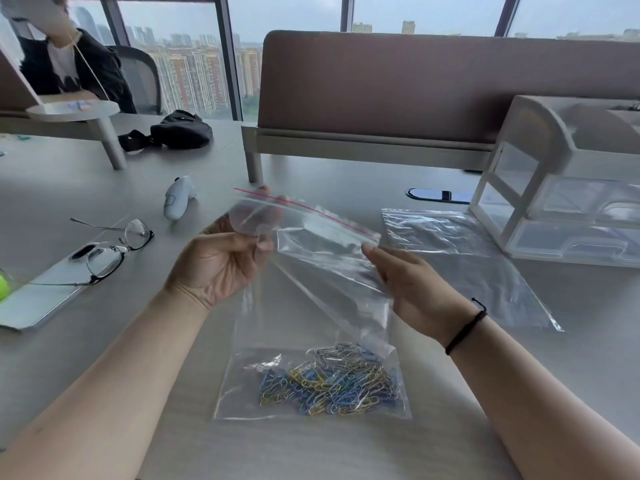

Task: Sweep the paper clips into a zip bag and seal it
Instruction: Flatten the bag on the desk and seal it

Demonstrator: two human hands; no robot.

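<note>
A clear zip bag point(322, 278) with a red line along its top hangs in front of me, its lower end resting on the table. Several coloured paper clips point(332, 382) lie heaped inside at the bottom. My left hand point(221, 261) pinches the bag's top left corner, fingers curled around the plastic. My right hand point(412, 289) grips the top right corner by the red strip. The bag's mouth is stretched between both hands, tilted down to the right.
A second clear bag point(471, 258) lies flat to the right, beside a plastic drawer unit point(568, 202). Glasses point(114, 247) rest on a phone point(41, 292) at the left, near a white controller point(178, 200). A brown desk divider point(433, 88) stands behind; a person sits far left.
</note>
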